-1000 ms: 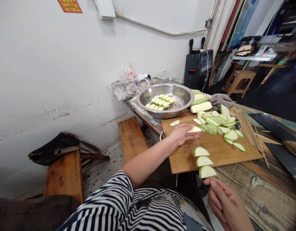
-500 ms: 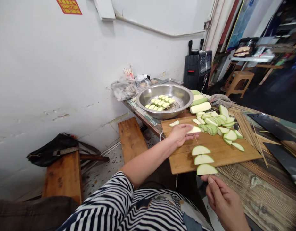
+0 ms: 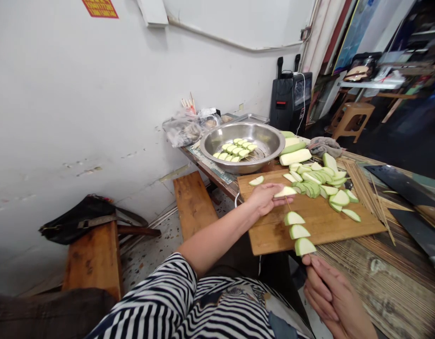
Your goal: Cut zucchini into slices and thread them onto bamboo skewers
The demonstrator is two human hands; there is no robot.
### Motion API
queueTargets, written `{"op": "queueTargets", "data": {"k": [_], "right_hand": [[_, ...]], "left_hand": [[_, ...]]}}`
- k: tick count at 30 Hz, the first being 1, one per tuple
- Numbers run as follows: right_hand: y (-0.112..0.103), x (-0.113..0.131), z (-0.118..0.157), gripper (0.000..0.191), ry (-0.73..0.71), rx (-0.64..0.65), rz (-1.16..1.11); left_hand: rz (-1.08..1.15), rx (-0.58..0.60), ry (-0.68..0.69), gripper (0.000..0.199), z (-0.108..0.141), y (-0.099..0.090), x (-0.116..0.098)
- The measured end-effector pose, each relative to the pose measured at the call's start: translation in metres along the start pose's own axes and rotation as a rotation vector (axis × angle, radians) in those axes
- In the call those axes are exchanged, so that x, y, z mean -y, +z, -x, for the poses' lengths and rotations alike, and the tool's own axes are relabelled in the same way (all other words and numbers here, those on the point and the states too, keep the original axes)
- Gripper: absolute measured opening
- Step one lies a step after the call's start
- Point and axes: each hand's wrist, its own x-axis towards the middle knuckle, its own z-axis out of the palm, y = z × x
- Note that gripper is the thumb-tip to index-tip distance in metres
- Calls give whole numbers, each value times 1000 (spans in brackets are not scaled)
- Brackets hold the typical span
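Note:
My left hand (image 3: 269, 197) holds a pale green half-round slice (image 3: 285, 192) over the left part of the wooden cutting board (image 3: 270, 235). A thin skewer (image 3: 288, 204) reaches up to that slice, its tip at or in the slice's lower edge. Three more slices (image 3: 299, 231) are threaded along the skewer, spaced apart. Its lower end is pinched between the thumb and fingers of my right hand (image 3: 323, 278), just below the lowest slice. Many cut slices (image 3: 314, 178) lie heaped on the far side of the board, and a single slice (image 3: 256, 181) lies near its left corner.
Behind the board, a steel basin (image 3: 274, 141) holds skewered slices. Peeled gourds (image 3: 295, 157) and a grey cloth (image 3: 323, 146) lie beyond the board. Bare skewers (image 3: 362, 186) and dark blades (image 3: 415, 230) lie at the right. Wooden benches (image 3: 194, 205) stand to the left.
My right hand has moved slightly right and turned the skewer, so the three threaded slices now show more of their sides. My left hand stays nearly where it was.

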Motion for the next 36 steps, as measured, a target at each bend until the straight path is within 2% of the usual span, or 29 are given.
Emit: {"op": "queueTargets", "data": {"k": [4,7,9,14,17,24,31,36], "right_hand": [[-7,1,-1,17,41,-8,-80],[-11,-2,-5,18,25,-19,-49],[-12,-6,-7,22,-33,-53,63],[-13,-12,-5,43,-231,-283,540],[-12,-12,1,48,-278,-296,706],[-13,-16,12,49,-122,-196,526],[-1,-10,18,39,-67,-210,293],[-6,-10,14,40,-43,-185,241]], "left_hand": [[25,7,-21,15,1,0,-1],[5,25,-4,14,4,1,-3],[-4,24,19,12,5,1,-3],[-14,11,35,14,8,3,-2],[-9,3,28,14,8,4,0],[17,-11,21,13,5,3,2],[-61,34,50,15,9,4,1],[-69,41,39,17,13,7,1]]}}
